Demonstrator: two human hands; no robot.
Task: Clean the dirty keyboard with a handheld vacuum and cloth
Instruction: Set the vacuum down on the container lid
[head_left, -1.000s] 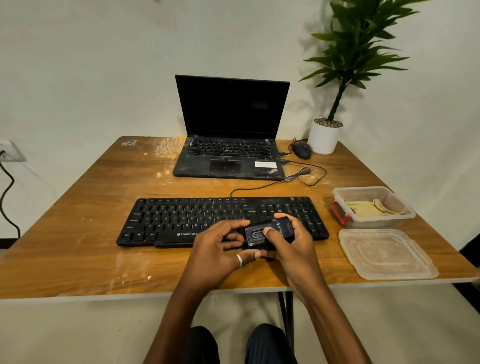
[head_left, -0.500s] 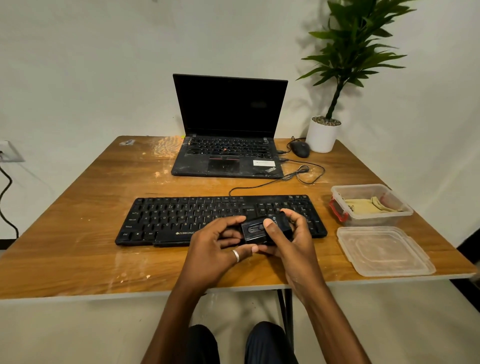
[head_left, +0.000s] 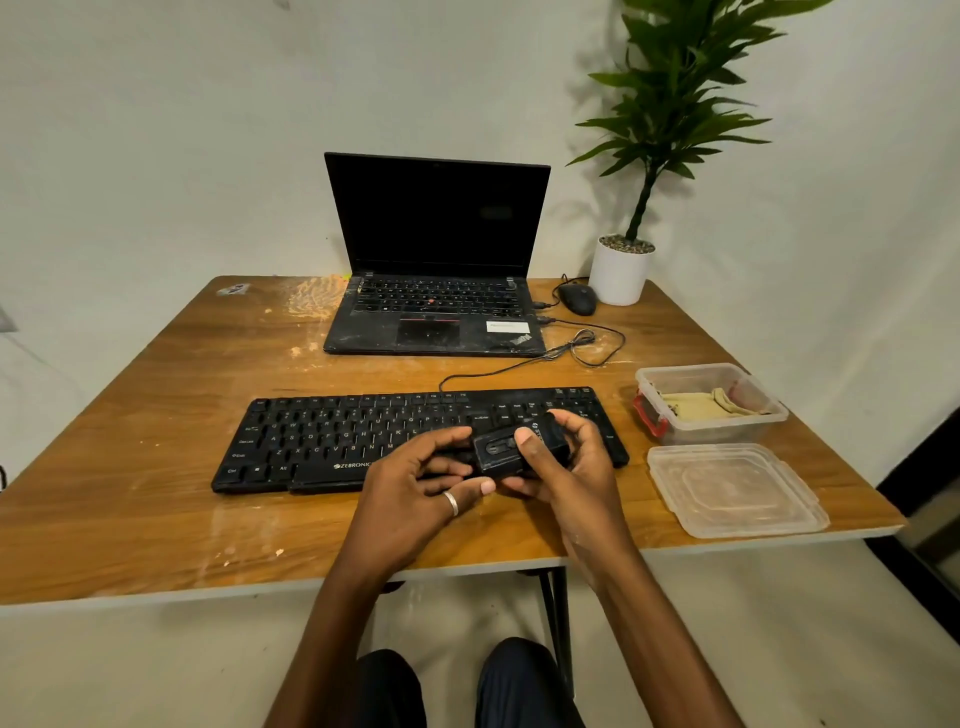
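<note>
Right, we've got the vacuum (head_left: 511, 449) caught between both hands, over the right front part of the keyboard (head_left: 332, 436). Our right grip (head_left: 576, 467) wraps its right end, thumb pressed on top, fingers curled round the far side. Our left grip (head_left: 415, 483) clasps the left end, thumb along the top edge, fingers tucked beneath. So the vacuum lies crosswise between the two grips. Off to the right on the worktop (head_left: 130, 467), the cloth (head_left: 696, 408) sits in an open tub (head_left: 769, 415), well apart from both grips, its lid (head_left: 737, 488) just in front.
</note>
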